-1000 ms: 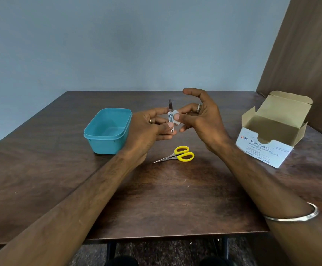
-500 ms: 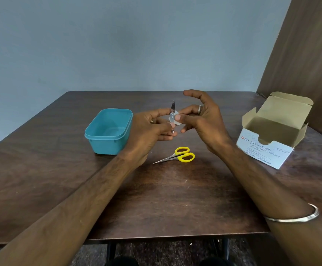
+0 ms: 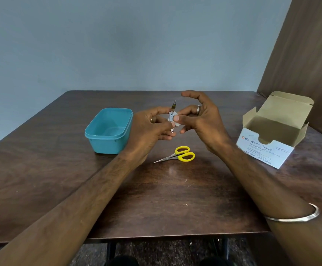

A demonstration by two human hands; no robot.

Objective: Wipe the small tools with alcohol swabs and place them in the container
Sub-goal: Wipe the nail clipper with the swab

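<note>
The dark wooden surface (image 3: 156,198) carries an open alcohol swab box (image 3: 271,139) at right, a teal container (image 3: 108,131) at left and yellow-handled scissors (image 3: 177,156) in front. Above them, the left hand (image 3: 148,129) grips a small metal nail clipper (image 3: 172,116) upright, while the right hand (image 3: 200,120) pinches a white swab (image 3: 177,122) against it. Firm strokes along each face, turning the tool, would likely clean it best.

On the table (image 3: 156,204) stand one teal plastic container (image 3: 108,131), near its left edge, and one open alcohol swab box (image 3: 271,141) at the right edge. One pair of yellow-handled scissors (image 3: 181,156) lies mid-table. Two hands share one nail clipper (image 3: 172,112) and one white swab (image 3: 177,122).
</note>
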